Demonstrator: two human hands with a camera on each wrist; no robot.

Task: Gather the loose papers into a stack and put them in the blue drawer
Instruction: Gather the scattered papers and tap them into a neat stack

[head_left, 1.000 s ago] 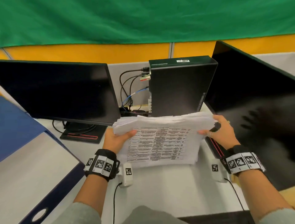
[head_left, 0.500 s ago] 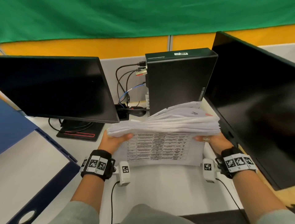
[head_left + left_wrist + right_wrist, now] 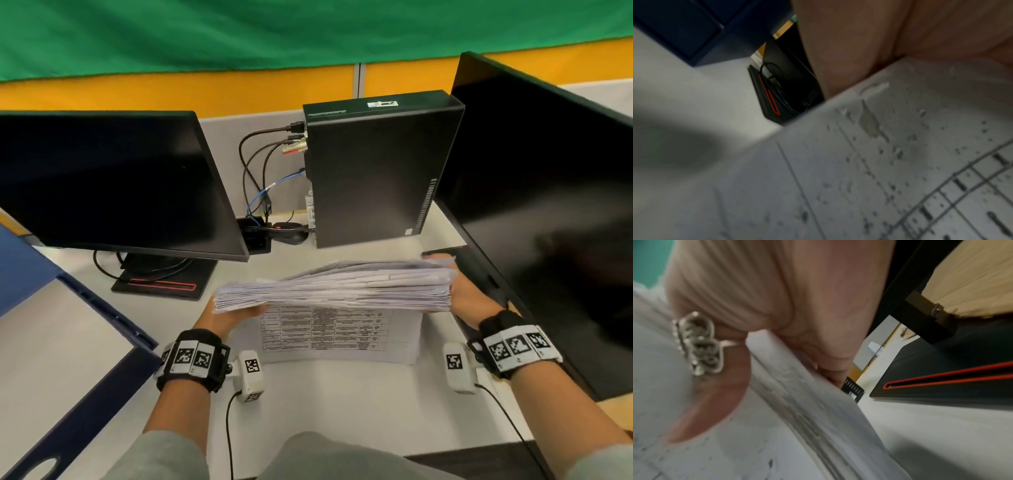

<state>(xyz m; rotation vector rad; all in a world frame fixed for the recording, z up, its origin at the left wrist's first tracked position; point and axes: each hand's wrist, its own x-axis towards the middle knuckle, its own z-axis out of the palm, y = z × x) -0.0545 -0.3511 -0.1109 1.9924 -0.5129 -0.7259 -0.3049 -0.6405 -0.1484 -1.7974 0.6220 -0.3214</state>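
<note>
stack of papers (image 3: 334, 289) tipped flatter since earlier, edges ragged, printed table underneath; left hand (image 3: 227, 317) and right hand (image 3: 471, 303) each clamp an end

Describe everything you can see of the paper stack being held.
The paper stack is a thick sheaf of white printed sheets, stood on its lower long edge on the white desk and leaning away from the person. Its top edges are ragged, not squared. The near sheet shows a printed table of small text. The left hand grips its left end and the right hand its right end, thumb on the near face in the right wrist view. It sits before the upright black computer.
</note>
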